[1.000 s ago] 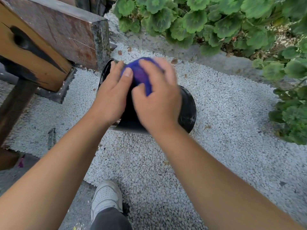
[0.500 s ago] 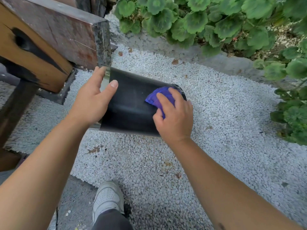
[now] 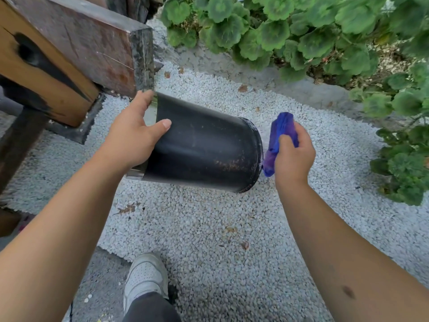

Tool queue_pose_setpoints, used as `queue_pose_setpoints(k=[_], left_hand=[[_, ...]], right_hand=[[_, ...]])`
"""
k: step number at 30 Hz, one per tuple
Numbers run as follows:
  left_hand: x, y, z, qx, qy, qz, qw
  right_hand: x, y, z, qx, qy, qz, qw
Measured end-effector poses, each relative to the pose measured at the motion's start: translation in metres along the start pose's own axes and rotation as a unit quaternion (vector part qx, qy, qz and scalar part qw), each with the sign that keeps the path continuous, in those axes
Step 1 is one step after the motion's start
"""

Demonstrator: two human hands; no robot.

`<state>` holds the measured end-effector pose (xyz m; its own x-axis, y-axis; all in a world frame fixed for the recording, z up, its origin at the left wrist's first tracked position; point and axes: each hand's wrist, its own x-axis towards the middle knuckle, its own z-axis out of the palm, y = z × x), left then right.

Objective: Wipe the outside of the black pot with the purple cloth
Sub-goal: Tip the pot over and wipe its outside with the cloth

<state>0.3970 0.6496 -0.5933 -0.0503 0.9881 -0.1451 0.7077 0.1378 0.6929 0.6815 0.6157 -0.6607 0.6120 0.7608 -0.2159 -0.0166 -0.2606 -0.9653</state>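
Note:
The black pot (image 3: 204, 145) is held on its side above the white gravel, its mouth to the left and its base rim to the right. My left hand (image 3: 130, 138) grips it at the mouth end, thumb across the outside wall. My right hand (image 3: 293, 156) is closed on the bunched purple cloth (image 3: 278, 135), just right of the pot's base. The cloth's lower end touches or nearly touches the base rim. Brown specks show on the pot's lower wall near the base.
A heavy wooden beam with a stone-faced block (image 3: 76, 54) juts in at the upper left, close to the pot's mouth. Green leafy plants (image 3: 301, 31) line the back and right. White gravel (image 3: 209, 228) covers the ground. My white shoe (image 3: 145, 275) stands below.
The right hand slid the cloth along the pot's wall from the mouth end to the right and off past the base rim. The left hand kept its grip and the pot tilted flatter.

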Motion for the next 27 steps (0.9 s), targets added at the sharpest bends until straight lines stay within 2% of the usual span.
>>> queue_pose_setpoints(k=[2,4,8,15,19,22,23,25,27], left_hand=[[0.002,-0.001,-0.002,-0.013,0.005,-0.012,1.0],[0.003,0.0,-0.003,-0.011,0.004,-0.014,1.0],[0.003,0.007,0.0,-0.005,-0.012,-0.008,1.0],[0.005,0.013,-0.002,-0.018,-0.004,-0.016,1.0],[-0.006,0.013,-0.001,-0.06,0.049,0.029,0.997],[-0.03,0.004,-0.015,-0.169,-0.025,0.077,0.982],[-0.042,-0.007,-0.018,-0.151,-0.058,0.112,0.98],[-0.069,-0.028,-0.013,-0.026,-0.091,0.154,0.984],[-0.09,-0.039,0.003,0.073,-0.057,0.142,0.986]], right_hand=[[-0.008,0.006,-0.004,-0.039,-0.041,0.008,0.998],[-0.025,0.016,-0.003,-0.128,-0.096,-0.016,0.987],[-0.044,0.032,-0.004,-0.206,-0.106,-0.07,0.97],[-0.103,0.066,-0.011,-0.168,-0.118,-0.072,0.976],[-0.085,0.062,-0.005,-0.158,-0.101,-0.067,0.98],[-0.07,0.056,-0.003,-0.147,-0.073,-0.056,0.985],[-0.066,0.055,-0.003,-0.147,-0.068,-0.058,0.985],[-0.06,0.053,-0.003,-0.152,-0.074,-0.059,0.984],[-0.057,0.05,0.0,-0.159,-0.093,-0.06,0.981]])
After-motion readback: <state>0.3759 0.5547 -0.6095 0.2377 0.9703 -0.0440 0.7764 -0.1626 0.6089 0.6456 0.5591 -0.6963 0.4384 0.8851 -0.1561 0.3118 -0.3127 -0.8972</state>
